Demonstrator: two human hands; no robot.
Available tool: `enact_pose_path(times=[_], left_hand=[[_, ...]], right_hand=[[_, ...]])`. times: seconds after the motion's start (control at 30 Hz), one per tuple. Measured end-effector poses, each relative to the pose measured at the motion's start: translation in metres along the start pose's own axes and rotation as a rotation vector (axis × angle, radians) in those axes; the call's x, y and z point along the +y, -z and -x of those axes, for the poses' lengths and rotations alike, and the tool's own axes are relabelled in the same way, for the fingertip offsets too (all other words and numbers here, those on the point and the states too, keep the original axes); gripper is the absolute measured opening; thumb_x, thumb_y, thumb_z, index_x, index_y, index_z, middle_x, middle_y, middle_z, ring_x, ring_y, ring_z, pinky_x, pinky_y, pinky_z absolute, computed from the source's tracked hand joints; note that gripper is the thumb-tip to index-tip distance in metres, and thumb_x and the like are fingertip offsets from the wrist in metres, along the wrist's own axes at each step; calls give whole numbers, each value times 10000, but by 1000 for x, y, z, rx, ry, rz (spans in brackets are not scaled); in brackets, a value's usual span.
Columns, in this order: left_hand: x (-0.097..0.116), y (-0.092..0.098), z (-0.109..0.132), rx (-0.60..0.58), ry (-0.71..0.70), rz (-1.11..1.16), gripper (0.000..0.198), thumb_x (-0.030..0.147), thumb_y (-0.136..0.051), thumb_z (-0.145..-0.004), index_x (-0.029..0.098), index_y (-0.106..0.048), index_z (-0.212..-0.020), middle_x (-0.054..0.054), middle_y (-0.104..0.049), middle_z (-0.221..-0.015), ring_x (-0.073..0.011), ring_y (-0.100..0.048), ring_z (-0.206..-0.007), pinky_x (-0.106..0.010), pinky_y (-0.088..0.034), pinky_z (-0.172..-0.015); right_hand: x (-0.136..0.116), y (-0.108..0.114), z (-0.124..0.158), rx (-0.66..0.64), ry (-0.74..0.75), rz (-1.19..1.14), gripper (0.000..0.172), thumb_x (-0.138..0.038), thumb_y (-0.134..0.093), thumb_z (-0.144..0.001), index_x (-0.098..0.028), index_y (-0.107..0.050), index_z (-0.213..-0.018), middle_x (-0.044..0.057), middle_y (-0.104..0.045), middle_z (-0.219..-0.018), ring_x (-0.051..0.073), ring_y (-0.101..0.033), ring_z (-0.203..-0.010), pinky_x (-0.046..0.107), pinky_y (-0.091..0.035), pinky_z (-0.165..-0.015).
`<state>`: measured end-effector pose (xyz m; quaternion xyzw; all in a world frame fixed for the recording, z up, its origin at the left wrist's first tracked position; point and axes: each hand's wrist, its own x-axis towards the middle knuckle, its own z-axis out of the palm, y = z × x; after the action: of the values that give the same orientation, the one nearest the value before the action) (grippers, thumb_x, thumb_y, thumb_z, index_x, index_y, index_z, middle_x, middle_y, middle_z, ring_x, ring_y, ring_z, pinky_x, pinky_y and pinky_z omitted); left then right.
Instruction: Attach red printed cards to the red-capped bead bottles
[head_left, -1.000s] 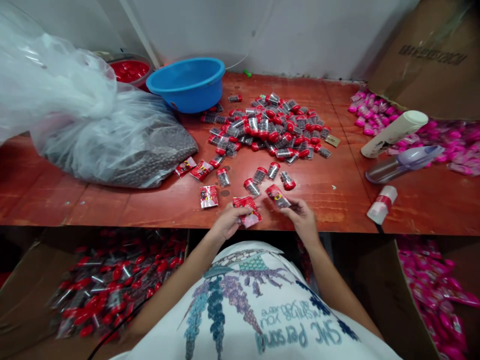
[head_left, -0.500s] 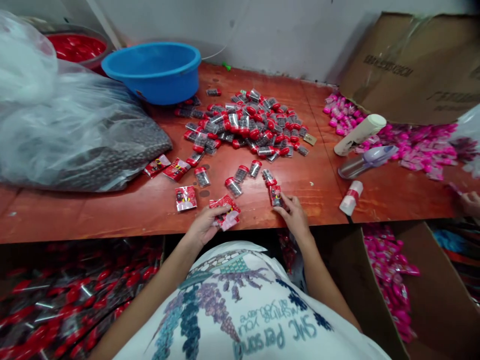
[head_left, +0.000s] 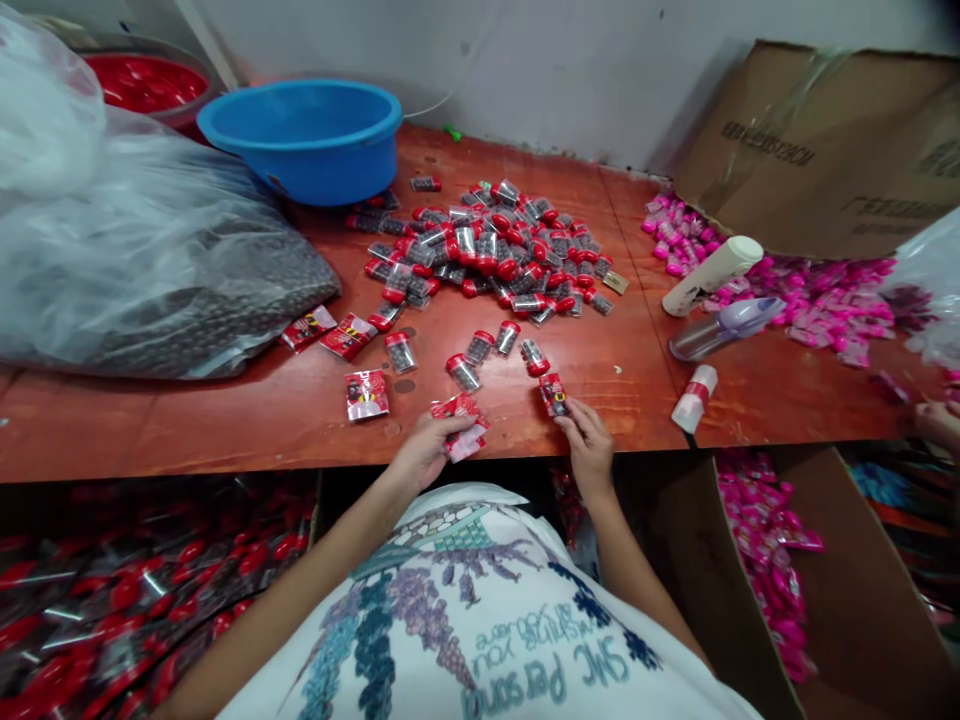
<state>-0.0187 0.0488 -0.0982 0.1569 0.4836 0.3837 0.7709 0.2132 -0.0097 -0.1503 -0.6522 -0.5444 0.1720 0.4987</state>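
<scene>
My left hand (head_left: 421, 448) is closed on a small stack of red and pink printed packets (head_left: 460, 406), thumb on top, at the table's front edge. To its right, my right hand (head_left: 592, 447) pinches a small jar in a red printed wrapper (head_left: 553, 393) between thumb and fingertips. Just beyond it lies a red-capped clear jar of dark beads (head_left: 535, 356). Several similar jars (head_left: 480, 347) lie loose between the hands and a large heap of them (head_left: 487, 250). Left of my left hand is a flat printed packet (head_left: 367, 395), with two more packets (head_left: 349, 336) behind.
A bulging plastic bag of dark beads (head_left: 187, 270) and a blue basin (head_left: 300, 150) stand at left. On the right are a white tumbler (head_left: 711, 278), a lavender-lidded bottle (head_left: 727, 328), a small white roll (head_left: 696, 398), pink items (head_left: 817, 300), a carton (head_left: 825, 150) and another person's hand (head_left: 937, 425).
My left hand with the packets has shifted slightly right. The wrapped jar in my right hand has moved a little away from the loose jar beyond it. The view has shifted slightly.
</scene>
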Motion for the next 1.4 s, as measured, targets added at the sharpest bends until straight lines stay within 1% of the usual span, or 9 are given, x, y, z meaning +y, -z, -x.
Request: enact_pose_path(times=[0.17,0.3,0.53,0.7,0.87,0.93,1.13,1.3,1.4], left_hand=[[-16,-33,-12,-156,-57,-24,259,137,-825,-544,111,-664,-745,-45,-704,-711,-158,-662,-617,-279,-560,-627],[-21,-42,-12,-162,-144,-31,398,158,-852,-507,123,-664,-856,-58,-726,-820,-183,-681,-696,-323,-553,-716],[-25,-41,-3,-196,-192,-21,444,144,-848,-515,128,-656,-915,-63,-726,-846,-198,-684,-723,-331,-558,-705],[-16,-31,-4,-123,-19,44,243,88,-770,-600,90,-668,-820,-108,-721,-835,-222,-684,-739,-395,-582,-685],[-5,-16,-4,-5,-1,97,187,22,-703,-628,82,-680,-804,-108,-720,-821,-211,-682,-714,-413,-593,-670],[-5,-13,-4,7,-8,75,177,32,-718,-620,80,-684,-787,-102,-718,-798,-204,-678,-681,-385,-594,-639],[-6,0,1,-35,-159,25,203,88,-796,-563,90,-693,-738,-54,-702,-691,-154,-650,-583,-264,-559,-589],[8,21,10,85,-248,98,232,56,-795,-556,95,-692,-760,-50,-712,-727,-149,-657,-609,-249,-555,-596],[20,31,13,234,-230,230,198,13,-766,-576,110,-662,-714,-21,-686,-648,-133,-639,-561,-252,-556,-580]], right_hand=[[-32,-14,13,-52,-57,-155,327,-304,-627,-832,-246,-660,-1152,66,-655,-1109,197,-608,-1032,363,-479,-934],[-44,-25,20,-58,-25,-174,374,-306,-649,-823,-280,-631,-1195,60,-627,-1107,191,-604,-1007,337,-503,-882],[-41,-28,20,-88,-4,-191,390,-315,-647,-826,-278,-616,-1213,59,-615,-1125,194,-594,-1026,344,-490,-906],[-12,0,11,35,-4,-16,354,-337,-605,-848,-239,-632,-1188,77,-617,-1118,206,-590,-1025,382,-464,-932],[0,21,-4,121,16,255,332,-374,-630,-811,-221,-668,-1103,101,-594,-1156,259,-527,-1090,482,-385,-989],[-16,6,-4,66,-8,149,293,-372,-620,-818,-213,-666,-1061,94,-605,-1110,242,-548,-1051,443,-423,-950],[-71,-66,-3,-321,-61,-288,279,-330,-592,-840,-224,-593,-1099,30,-647,-931,170,-618,-850,285,-500,-762],[-75,-91,-31,-528,146,-197,273,-304,-520,-895,-234,-583,-1152,36,-665,-976,181,-623,-894,294,-489,-802],[-71,-104,-49,-458,270,73,274,-298,-489,-912,-207,-610,-1140,98,-647,-1041,235,-588,-979,370,-461,-879]])
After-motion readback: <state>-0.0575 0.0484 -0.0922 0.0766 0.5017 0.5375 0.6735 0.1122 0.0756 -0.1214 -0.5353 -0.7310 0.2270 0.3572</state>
